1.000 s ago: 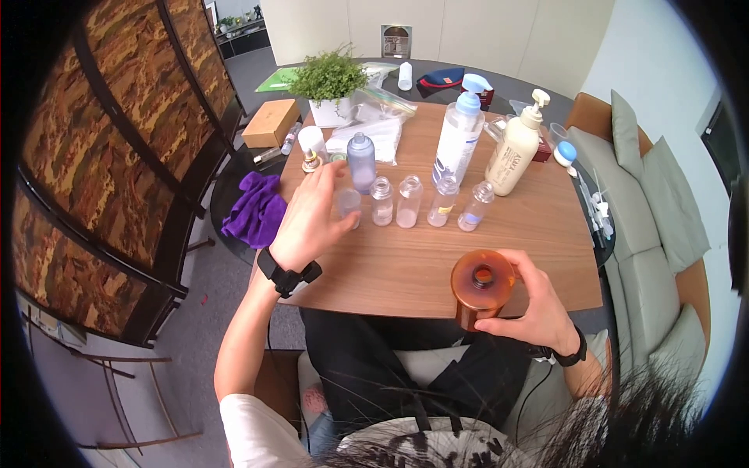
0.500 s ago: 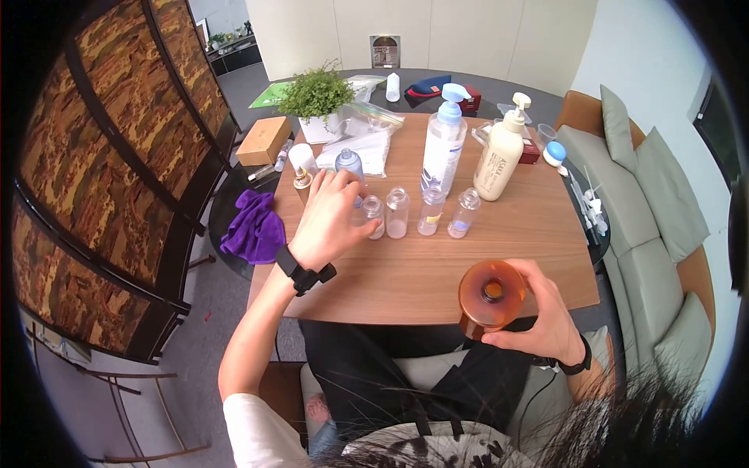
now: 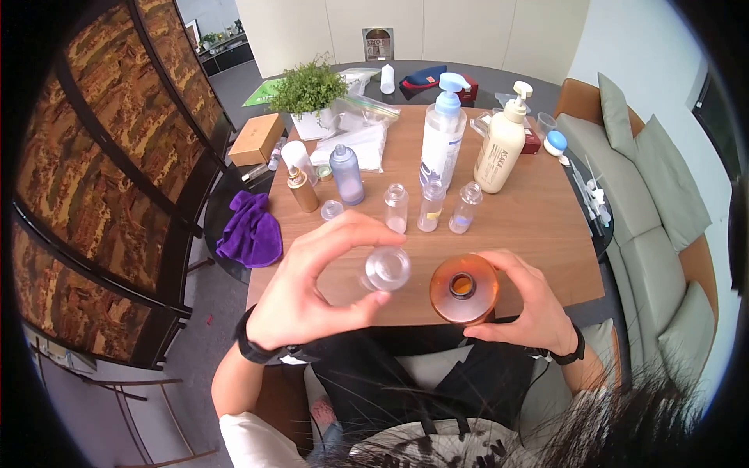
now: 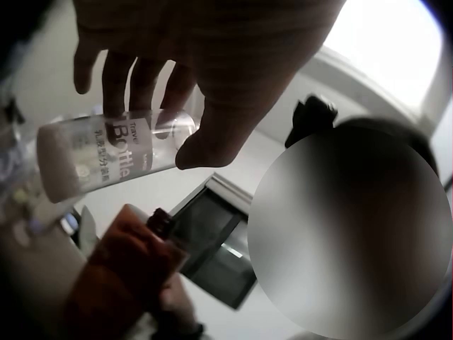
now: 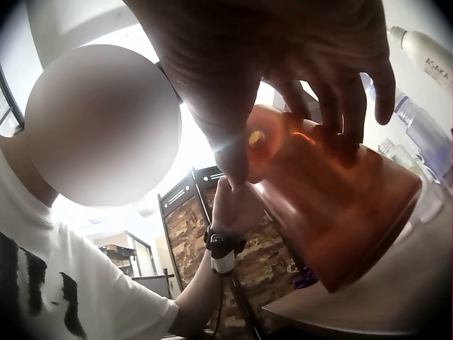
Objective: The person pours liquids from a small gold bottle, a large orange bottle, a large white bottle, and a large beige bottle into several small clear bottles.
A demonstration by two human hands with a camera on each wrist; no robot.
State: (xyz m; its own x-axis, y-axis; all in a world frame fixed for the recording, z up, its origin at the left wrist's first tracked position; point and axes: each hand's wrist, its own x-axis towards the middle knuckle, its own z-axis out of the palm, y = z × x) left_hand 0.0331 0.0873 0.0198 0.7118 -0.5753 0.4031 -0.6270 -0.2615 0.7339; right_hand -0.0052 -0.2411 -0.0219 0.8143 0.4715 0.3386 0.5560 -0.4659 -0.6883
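My left hand (image 3: 312, 288) grips a small clear bottle (image 3: 387, 270) between thumb and fingers, its round open mouth facing up toward the head view. In the left wrist view the held clear bottle (image 4: 92, 156) lies nearly sideways and carries a label with "Bottle" on it. An amber bottle (image 3: 466, 300) with an uncapped neck is held by my right hand (image 3: 534, 308), thumb on the near side and fingers on the far side. In the right wrist view the amber bottle (image 5: 340, 205) leans. The two bottles are side by side over the table's near edge.
Three clear bottles, one a labelled bottle (image 3: 429, 209), stand mid-table. Behind them are a blue-capped pump bottle (image 3: 442, 144) and a cream pump bottle (image 3: 502, 156). Leftward are a gold-topped bottle (image 3: 303, 191), a bluish bottle (image 3: 346, 175), a potted plant (image 3: 312, 121) and a purple cloth (image 3: 250, 230).
My left hand has taken a clear bottle from the left end of the row and brought it toward me, beside the amber bottle. The right hand keeps its hold, shifted slightly left.
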